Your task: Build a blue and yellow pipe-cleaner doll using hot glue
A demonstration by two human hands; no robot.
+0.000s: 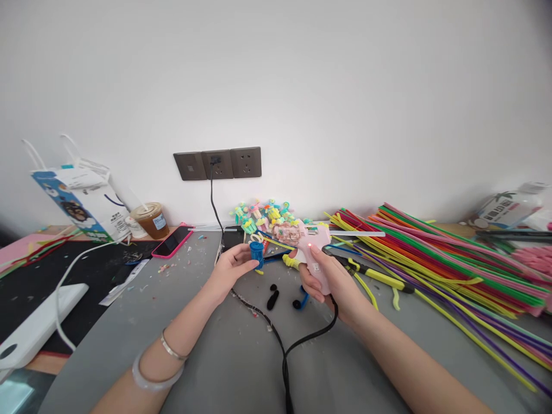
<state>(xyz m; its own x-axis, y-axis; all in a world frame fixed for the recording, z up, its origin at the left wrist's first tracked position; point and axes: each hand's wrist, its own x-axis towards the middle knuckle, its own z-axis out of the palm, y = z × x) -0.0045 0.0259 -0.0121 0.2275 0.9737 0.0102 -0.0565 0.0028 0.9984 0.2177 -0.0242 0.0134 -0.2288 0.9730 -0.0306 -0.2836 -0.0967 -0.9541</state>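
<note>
Pink plastic: a small glue gun (314, 247) sits in the right hand (330, 282), fingers wrapped closed round its grip, just above the grey counter (215, 356) at centre. A red lamp glows on its side, so I judge it powered and hot. The barrel's long axis runs 9 to 3 o'clock, with the nozzle towards 9 and a clear glue stick (362, 234) jutting from the back towards 3. The grip slants down to about 5. At 9 o'clock of the nozzle, just beside it, the left hand (233, 265) pinches a blue coil (257, 253) of fuzzy wire between thumb and fingertips. It is a short cylinder standing upright, axis 12 to 6. I cannot tell whether the nozzle touches it. Risks, as I judge them: the holding fingertips lie close to the tip, so a slip or a glue run could burn them. The black cord (297, 345) drops from the grip and loops across the counter towards 6, and a snag there could jerk the gun. Drips could foul the small black pieces (272, 299) lying beneath. Around: a heap of bright finished figures (267, 215) at 12 o'clock, under a wall socket (218, 164). A broad fan of coloured pipe cleaners (431, 253) lies at 3. A pink-cased phone (172, 241), a drink cup (150, 220) and a paper bag (81, 201) lie out towards 10.
</note>
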